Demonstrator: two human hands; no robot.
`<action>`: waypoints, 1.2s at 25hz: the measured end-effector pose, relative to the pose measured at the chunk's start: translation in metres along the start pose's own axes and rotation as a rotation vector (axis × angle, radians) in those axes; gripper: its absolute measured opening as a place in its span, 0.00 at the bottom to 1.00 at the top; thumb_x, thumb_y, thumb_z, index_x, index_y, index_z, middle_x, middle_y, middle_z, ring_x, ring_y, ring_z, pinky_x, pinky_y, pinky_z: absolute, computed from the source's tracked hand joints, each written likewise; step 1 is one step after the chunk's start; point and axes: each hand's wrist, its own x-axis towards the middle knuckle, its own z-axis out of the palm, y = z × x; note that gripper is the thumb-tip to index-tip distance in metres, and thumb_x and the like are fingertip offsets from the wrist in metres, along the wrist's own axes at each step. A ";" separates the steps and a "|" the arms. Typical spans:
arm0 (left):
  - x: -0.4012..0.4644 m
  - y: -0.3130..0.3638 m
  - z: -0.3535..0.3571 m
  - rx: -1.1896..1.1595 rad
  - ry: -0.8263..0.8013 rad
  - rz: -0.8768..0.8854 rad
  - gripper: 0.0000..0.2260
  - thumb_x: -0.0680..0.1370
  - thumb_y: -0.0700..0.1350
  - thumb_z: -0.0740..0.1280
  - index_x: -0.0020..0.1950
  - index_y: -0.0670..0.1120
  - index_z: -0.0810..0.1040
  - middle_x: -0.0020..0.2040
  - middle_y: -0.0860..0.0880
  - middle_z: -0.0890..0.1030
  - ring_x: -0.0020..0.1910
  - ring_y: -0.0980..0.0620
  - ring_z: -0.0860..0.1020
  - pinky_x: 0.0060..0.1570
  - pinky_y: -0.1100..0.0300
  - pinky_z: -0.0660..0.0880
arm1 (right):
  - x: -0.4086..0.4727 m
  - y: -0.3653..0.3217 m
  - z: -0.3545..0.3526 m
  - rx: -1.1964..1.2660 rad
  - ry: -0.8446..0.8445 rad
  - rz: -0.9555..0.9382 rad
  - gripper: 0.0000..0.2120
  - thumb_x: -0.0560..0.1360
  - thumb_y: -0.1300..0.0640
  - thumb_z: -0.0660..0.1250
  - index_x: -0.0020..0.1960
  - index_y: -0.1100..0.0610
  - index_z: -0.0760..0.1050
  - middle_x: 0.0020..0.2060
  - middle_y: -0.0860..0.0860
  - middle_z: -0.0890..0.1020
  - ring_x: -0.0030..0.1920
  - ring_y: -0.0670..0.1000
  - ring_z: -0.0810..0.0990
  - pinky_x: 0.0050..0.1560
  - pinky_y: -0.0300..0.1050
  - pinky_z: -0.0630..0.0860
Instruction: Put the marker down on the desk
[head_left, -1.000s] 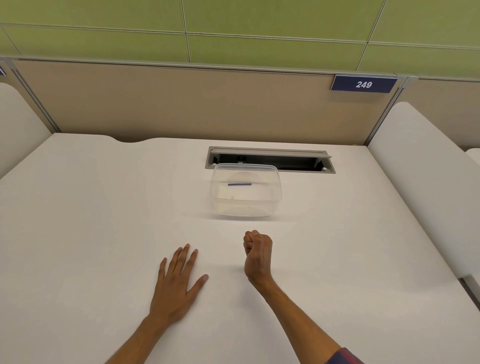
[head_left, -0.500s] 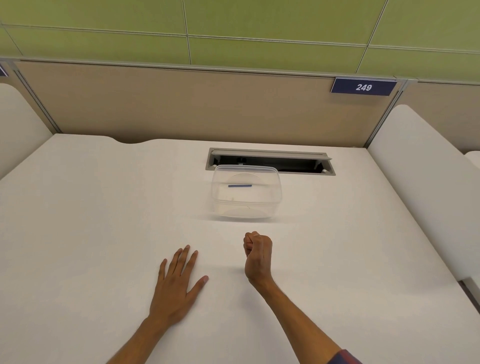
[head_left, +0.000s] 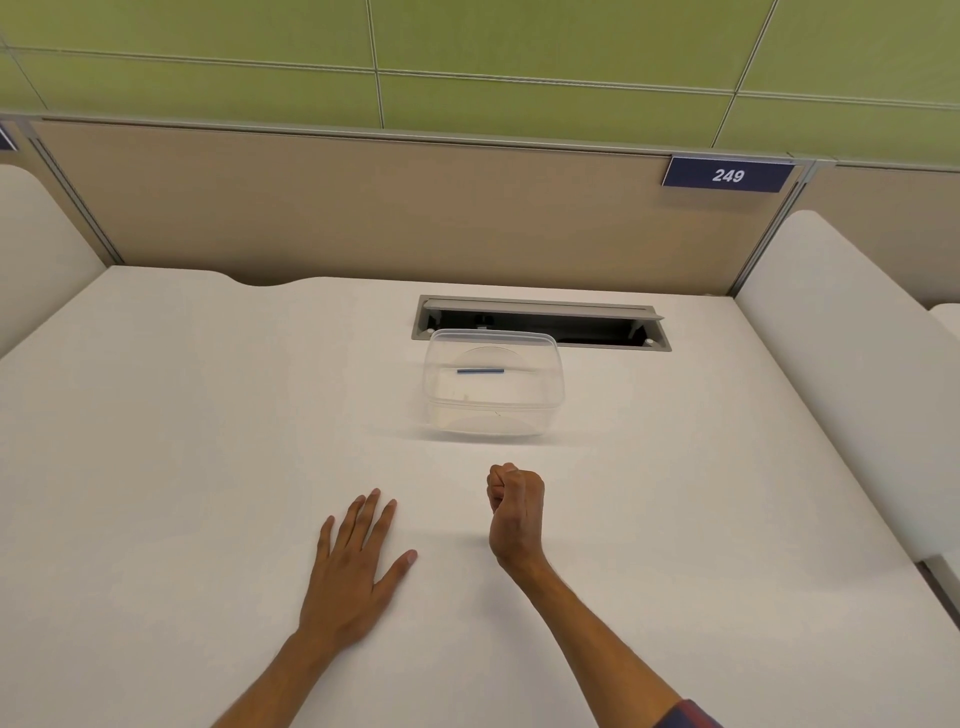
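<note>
Two hands: left hand (head_left: 353, 566) flat on one desk (head_left: 156, 467), right hand (head_left: 515, 506) fisted, seemingly empty, near one clear container (head_left: 493, 389).

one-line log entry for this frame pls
left hand: flat on desk | right hand: fist, nothing visibly held | clear container: beyond right hand, untouched

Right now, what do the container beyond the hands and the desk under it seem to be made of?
Container: clear, glossy plastic by the look; the desk shows straight through its walls. Desk: matte white surface with no visible grain, probably laminate, though the core cannot be seen.
</note>
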 end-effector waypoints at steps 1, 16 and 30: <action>0.000 0.000 0.000 0.003 0.001 0.000 0.32 0.77 0.67 0.45 0.77 0.55 0.52 0.79 0.54 0.50 0.76 0.58 0.45 0.75 0.51 0.42 | 0.000 0.000 0.000 0.000 0.001 0.001 0.15 0.69 0.48 0.50 0.25 0.46 0.53 0.22 0.45 0.55 0.28 0.45 0.52 0.32 0.43 0.48; 0.000 -0.001 0.002 -0.004 0.019 0.010 0.31 0.77 0.67 0.47 0.77 0.54 0.54 0.79 0.54 0.52 0.76 0.58 0.47 0.74 0.53 0.40 | -0.003 -0.003 -0.002 0.001 -0.007 0.007 0.19 0.73 0.44 0.52 0.27 0.47 0.53 0.22 0.44 0.55 0.27 0.45 0.53 0.31 0.42 0.49; -0.001 -0.002 0.003 -0.001 0.022 0.007 0.31 0.77 0.67 0.45 0.77 0.54 0.54 0.78 0.55 0.51 0.76 0.58 0.47 0.74 0.53 0.40 | 0.003 0.004 -0.029 -0.175 0.073 -0.047 0.10 0.80 0.51 0.65 0.43 0.52 0.81 0.31 0.39 0.79 0.30 0.44 0.71 0.30 0.33 0.64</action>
